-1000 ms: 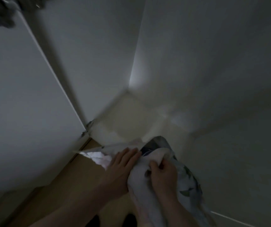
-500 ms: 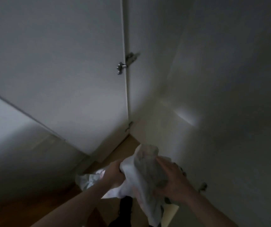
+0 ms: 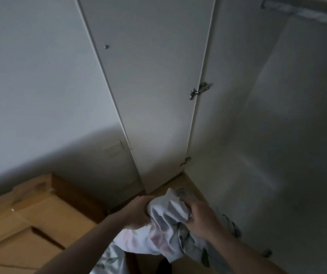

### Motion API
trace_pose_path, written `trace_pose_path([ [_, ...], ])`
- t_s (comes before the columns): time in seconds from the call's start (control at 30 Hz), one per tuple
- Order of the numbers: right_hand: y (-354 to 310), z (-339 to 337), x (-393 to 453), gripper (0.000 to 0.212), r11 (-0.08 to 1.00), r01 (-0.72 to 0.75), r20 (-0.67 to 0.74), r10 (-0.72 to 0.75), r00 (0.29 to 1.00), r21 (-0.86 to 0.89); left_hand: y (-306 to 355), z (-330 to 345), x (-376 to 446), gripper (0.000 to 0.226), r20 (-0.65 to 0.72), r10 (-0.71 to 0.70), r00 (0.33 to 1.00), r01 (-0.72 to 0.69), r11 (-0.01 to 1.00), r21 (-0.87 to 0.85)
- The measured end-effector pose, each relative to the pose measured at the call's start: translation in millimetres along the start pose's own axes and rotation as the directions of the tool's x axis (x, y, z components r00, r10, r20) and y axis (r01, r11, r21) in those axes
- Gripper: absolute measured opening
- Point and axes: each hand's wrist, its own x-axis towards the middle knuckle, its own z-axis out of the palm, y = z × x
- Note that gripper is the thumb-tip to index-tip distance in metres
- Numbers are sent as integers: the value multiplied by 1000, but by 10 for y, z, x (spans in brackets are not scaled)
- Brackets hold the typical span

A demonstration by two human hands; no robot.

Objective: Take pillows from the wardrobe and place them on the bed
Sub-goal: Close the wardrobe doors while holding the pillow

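A white pillow [image 3: 164, 230] with a faint floral print hangs bunched between both hands at the bottom centre of the view. My left hand [image 3: 137, 213] grips its left side. My right hand [image 3: 200, 218] clutches the crumpled top edge on the right. The pillow's lower part drops out of frame below my forearms. The white wardrobe [image 3: 267, 135] stands open in front and to the right, with its open door [image 3: 150, 86] swung out and a metal hinge [image 3: 198, 91] on its edge. The bed is not in view.
A grey-white wall [image 3: 40, 76] fills the left. Below it are light wooden surfaces [image 3: 26, 220] at the lower left, with a darker wooden box edge [image 3: 75, 192]. A metal rail [image 3: 301, 10] runs across the wardrobe's top right. The room is dim.
The view has swung up and left, so the wardrobe door and hinge now sit centre and the wooden surfaces show at lower left. Both hands keep hold of the pillow.
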Motion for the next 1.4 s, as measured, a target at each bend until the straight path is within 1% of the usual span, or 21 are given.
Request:
trace_pose_path([
  [0.07,-85,26,-21,44,1000,-30,-12,30,999,9,-37,-294,-95,76,46,27,999,-30,998,60],
  [0.1,-138,19,-32,42,999,-45,-21,45,999,6,-18,-495,-154,86,40,46,998,-50,993,111],
  [0.17,-255,-5,-71,38,998,-68,-62,68,996,-7,22,-938,-253,98,-63,79,995,-63,972,225],
  [0.23,-339,-42,-105,42,995,-93,-109,88,990,-35,48,-1371,-206,102,-254,74,964,-15,974,225],
  [0.27,-391,-51,-131,45,994,-98,-134,92,987,-40,31,-1574,-157,103,-370,55,928,9,986,167],
  [0.33,-512,-124,-218,47,994,-107,-184,99,978,-37,29,-1977,-32,105,-583,30,812,0,999,50],
  [0.4,-591,-224,-281,42,993,-105,-198,94,976,-45,78,-2361,91,109,-705,2,709,-25,999,-22],
  [0.43,-632,-279,-327,39,993,-106,-210,93,973,-51,135,-2536,127,112,-731,-7,683,-41,998,-47],
  [0.5,-705,-377,-420,37,992,-110,-246,93,965,-54,241,-2847,212,114,-752,-16,659,-80,993,-91],
  [0.57,-770,-466,-504,38,992,-113,-272,96,958,-49,368,-3077,277,108,-762,-6,647,-145,981,-131],
  [0.63,-848,-553,-586,39,993,-112,-293,93,952,-47,501,-3178,308,84,-769,-10,640,-191,966,-172],
  [0.7,-928,-626,-625,40,993,-99,-309,77,948,-57,567,-3208,301,55,-795,-69,602,-187,956,-224],
  [0.73,-957,-643,-696,41,993,-100,-330,76,941,-57,623,-3174,303,43,-810,-72,582,-195,954,-226],
  [0.77,-1001,-669,-706,41,994,-93,-337,67,939,-61,615,-3150,277,34,-830,-79,553,-189,958,-217],
  [0.83,-1063,-671,-758,43,995,-80,-342,53,938,-64,636,-3066,226,25,-851,-66,520,-182,965,-187],
  [0.97,-1161,-665,-857,45,997,-26,-335,-2,942,-79,831,-2746,55,21,-861,47,506,-225,971,-79],
  [1.07,-1195,-676,-938,51,996,-13,-298,-16,955,-93,1048,-2437,-56,26,-856,166,489,-268,963,33],
  [1.13,-1180,-687,-1005,54,996,-17,-282,-8,959,-88,1223,-2257,-84,29,-832,235,502,-298,950,88],
  [1.23,-1161,-716,-1093,51,996,-21,-276,-3,961,-85,1545,-2040,-67,35,-784,332,524,-335,927,169],
  [1.3,-1171,-742,-1128,53,995,-23,-286,-5,958,-96,1750,-1920,-9,38,-746,391,538,-348,910,226],
  [1.4,-1163,-770,-1179,56,995,-13,-302,-16,953,-96,2089,-1733,102,37,-683,494,538,-385,865,322],
])
